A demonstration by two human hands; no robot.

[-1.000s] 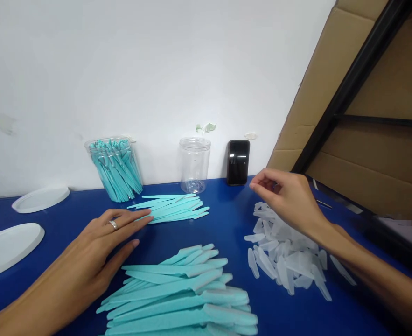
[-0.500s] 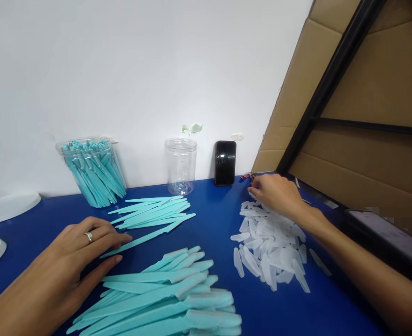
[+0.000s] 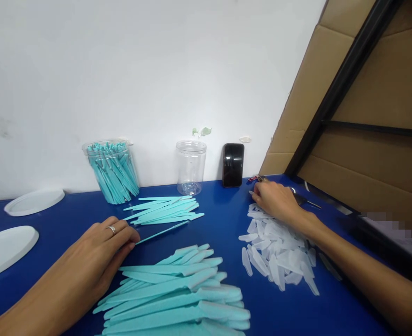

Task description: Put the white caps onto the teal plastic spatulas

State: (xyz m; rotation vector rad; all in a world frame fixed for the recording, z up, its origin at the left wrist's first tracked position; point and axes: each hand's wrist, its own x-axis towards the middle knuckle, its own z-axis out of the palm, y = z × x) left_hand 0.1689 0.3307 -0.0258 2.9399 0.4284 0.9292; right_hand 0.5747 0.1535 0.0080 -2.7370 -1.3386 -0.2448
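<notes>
My left hand [image 3: 109, 249] pinches the end of a thin teal stick [image 3: 164, 232], which is turned edge-on and points right. Behind it lies a small heap of teal sticks [image 3: 167, 210]; a larger pile of them [image 3: 178, 294] is in front, at the bottom centre. My right hand [image 3: 275, 198] is closed at the back edge of a pile of translucent white blade-shaped pieces [image 3: 279, 247]. A small pale tip shows at its fingertips, seemingly one of these pieces.
A clear jar full of teal sticks [image 3: 116, 177] and an empty clear jar [image 3: 191, 168] stand by the wall, beside an upright phone [image 3: 233, 165]. Two white lids [image 3: 34, 202] lie at left. Keys [image 3: 302, 199] are behind my right hand; cardboard [image 3: 359, 172] leans at right.
My left fingers have closed on the teal stick and turned it edge-on. The view has shifted a little to the left. My right hand stays at the back of the white pile.
</notes>
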